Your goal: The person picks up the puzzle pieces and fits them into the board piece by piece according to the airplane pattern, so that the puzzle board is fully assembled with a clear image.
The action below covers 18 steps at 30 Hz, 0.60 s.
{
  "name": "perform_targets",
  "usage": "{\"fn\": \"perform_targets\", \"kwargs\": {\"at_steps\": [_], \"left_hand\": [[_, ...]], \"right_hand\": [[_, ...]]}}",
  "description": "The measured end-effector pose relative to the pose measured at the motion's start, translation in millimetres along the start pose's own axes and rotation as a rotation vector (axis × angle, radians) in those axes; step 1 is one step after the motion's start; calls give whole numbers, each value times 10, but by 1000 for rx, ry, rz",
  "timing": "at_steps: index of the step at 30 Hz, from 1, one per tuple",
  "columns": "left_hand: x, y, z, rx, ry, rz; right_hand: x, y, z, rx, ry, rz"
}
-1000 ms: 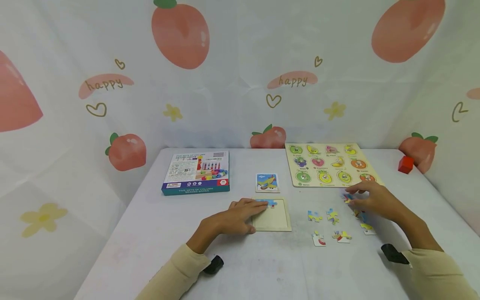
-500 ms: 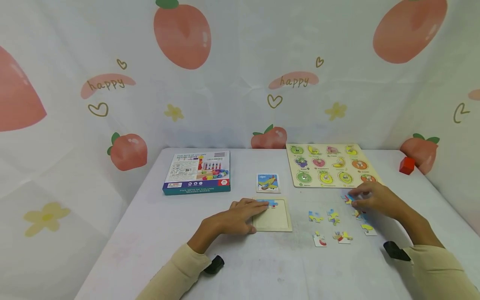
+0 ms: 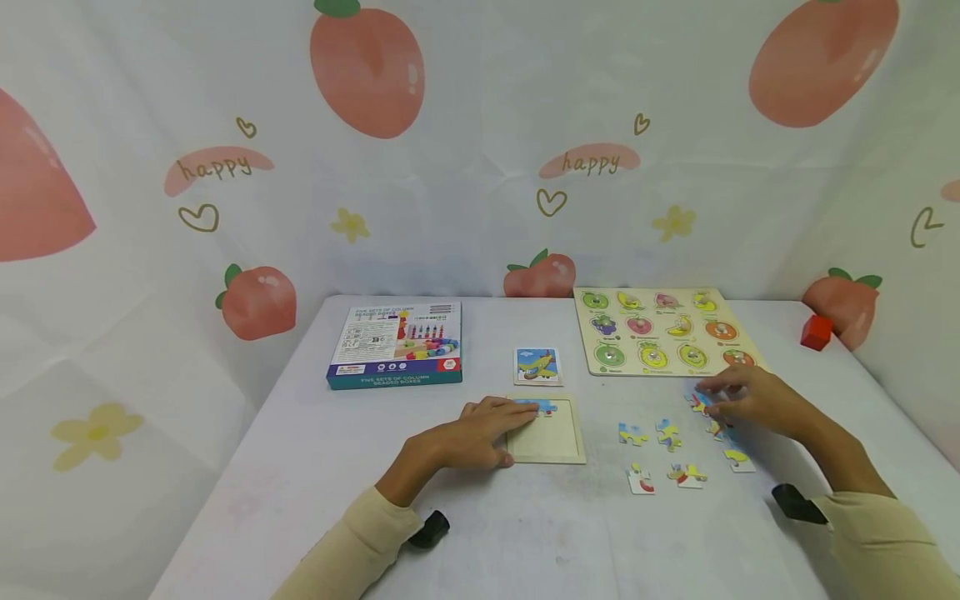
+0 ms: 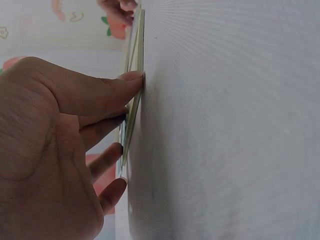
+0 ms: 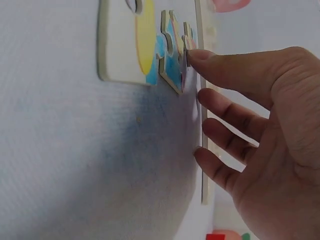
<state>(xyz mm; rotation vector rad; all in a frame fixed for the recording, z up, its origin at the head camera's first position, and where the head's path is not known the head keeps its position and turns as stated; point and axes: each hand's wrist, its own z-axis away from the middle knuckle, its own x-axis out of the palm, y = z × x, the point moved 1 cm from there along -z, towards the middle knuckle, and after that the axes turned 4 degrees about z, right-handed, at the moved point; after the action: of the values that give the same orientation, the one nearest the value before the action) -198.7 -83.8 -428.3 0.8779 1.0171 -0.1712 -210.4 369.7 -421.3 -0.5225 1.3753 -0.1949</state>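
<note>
My left hand point(image 3: 476, 429) rests on the left side of a square wooden puzzle tray point(image 3: 546, 442). Its extended fingers reach over blue puzzle pieces point(image 3: 548, 407) along the far edge, while the thumb touches the near left corner. In the left wrist view, the thumb point(image 4: 131, 76) lies against the tray's edge point(image 4: 131, 127). To the right, my right hand point(image 3: 757, 402) pinches a small blue and red puzzle piece point(image 3: 698, 403) between thumb and index finger. The right wrist view shows the thumb tip point(image 5: 197, 54) at that piece; the index finger is mostly hidden.
Several loose puzzle pieces point(image 3: 669, 436) lie between the tray and my right hand. An airplane picture card point(image 3: 537, 367) lies behind the tray. At the back are a fruit peg board point(image 3: 660, 340), a boxed bead set point(image 3: 396, 346) and a red block point(image 3: 816, 332).
The puzzle piece at my right fingertips has turned and shifted slightly toward me. My left hand stays on the tray. The head view has drifted a little.
</note>
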Motion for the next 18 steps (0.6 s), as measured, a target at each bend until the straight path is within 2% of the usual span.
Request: {"fn": "perform_targets", "kwargs": {"at_steps": [4, 18], "left_hand": [[1, 5, 3, 4, 3, -8], [-13, 13, 9, 16, 5, -8]], "right_hand": [[8, 11, 1, -24, 0, 2], [34, 14, 19, -17, 45, 72]]}}
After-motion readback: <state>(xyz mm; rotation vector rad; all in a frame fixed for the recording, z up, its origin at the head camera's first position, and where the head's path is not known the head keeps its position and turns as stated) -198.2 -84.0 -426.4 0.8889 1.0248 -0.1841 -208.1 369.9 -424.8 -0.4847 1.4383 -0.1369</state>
